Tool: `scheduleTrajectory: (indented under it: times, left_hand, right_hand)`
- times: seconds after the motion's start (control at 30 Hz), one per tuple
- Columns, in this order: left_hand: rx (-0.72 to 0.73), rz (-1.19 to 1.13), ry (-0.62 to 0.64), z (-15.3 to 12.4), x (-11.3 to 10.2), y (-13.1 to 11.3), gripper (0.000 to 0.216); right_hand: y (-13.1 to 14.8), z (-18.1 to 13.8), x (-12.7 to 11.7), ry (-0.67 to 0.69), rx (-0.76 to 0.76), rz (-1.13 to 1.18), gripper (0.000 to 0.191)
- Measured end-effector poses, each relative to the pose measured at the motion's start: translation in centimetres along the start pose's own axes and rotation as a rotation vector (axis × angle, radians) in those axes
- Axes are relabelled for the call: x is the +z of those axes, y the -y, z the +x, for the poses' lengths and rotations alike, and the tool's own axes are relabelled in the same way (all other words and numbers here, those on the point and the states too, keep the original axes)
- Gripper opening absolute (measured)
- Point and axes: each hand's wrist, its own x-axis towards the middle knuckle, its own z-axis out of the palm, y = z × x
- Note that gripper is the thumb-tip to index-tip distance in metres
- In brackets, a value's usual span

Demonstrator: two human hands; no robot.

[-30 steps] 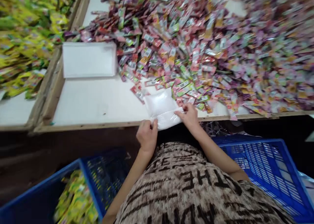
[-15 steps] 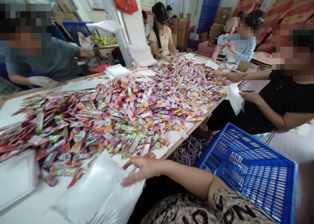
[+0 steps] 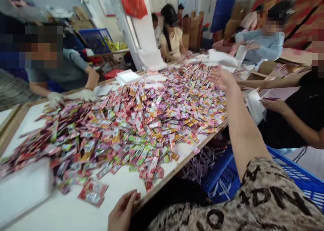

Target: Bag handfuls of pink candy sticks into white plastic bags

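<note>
Beyond the outstretched, open, empty right hand (image 3: 220,77) lie loose white plastic bags (image 3: 219,58); pinch only one. Relaxed, the left hand (image 3: 123,211) rests empty near colourful foil sachets (image 3: 141,123) on the white wooden-edged table (image 3: 76,214).

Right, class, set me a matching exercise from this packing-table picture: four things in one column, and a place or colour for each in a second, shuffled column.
Things:
1. left hand
2. right hand
3. crate
4. hanging bag

Places and colours:
A. red, up by the white pillar
B. raised over the far side of the sachet pile
C. blue, on the floor beside the table
D. resting at the table's near edge

Pairs: 1-D, 2-B, 3-C, 4-A
</note>
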Motion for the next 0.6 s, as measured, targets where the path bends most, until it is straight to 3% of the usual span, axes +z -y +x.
scheduleTrajectory:
  times: [0.07,0.13,0.23,0.33,0.47,0.53,0.6]
  left_hand:
    - [-0.025,-0.024,-0.035,-0.1,0.3,0.1,0.052]
    - [-0.045,-0.04,-0.055,-0.3,0.8,0.2,0.049]
    - [-0.044,-0.003,-0.044,-0.3,1.3,0.3,0.046]
    - [-0.059,0.007,-0.002,0.2,1.4,0.4,0.046]
    - [-0.002,0.051,0.046,1.1,1.5,0.5,0.043]
    - [0.006,0.067,0.078,1.4,1.6,0.6,0.043]
    - [0.0,0.061,0.111,1.7,1.5,0.7,0.043]
  right_hand:
    - [-2.6,1.0,0.1,0.052,0.031,-0.051,0.019]
    - [-6.9,-1.0,0.8,0.15,0.039,-0.11,0.016]
    - [-13.5,-8.0,2.0,0.273,0.089,-0.142,0.026]
    - [-18.4,-16.5,2.6,0.291,0.202,-0.146,0.029]
    - [-21.1,-24.1,3.2,0.359,0.305,-0.212,0.032]
    - [-21.1,-24.4,3.9,0.424,0.3,-0.305,0.031]
    - [-20.6,-22.4,5.0,0.398,0.171,-0.432,0.029]
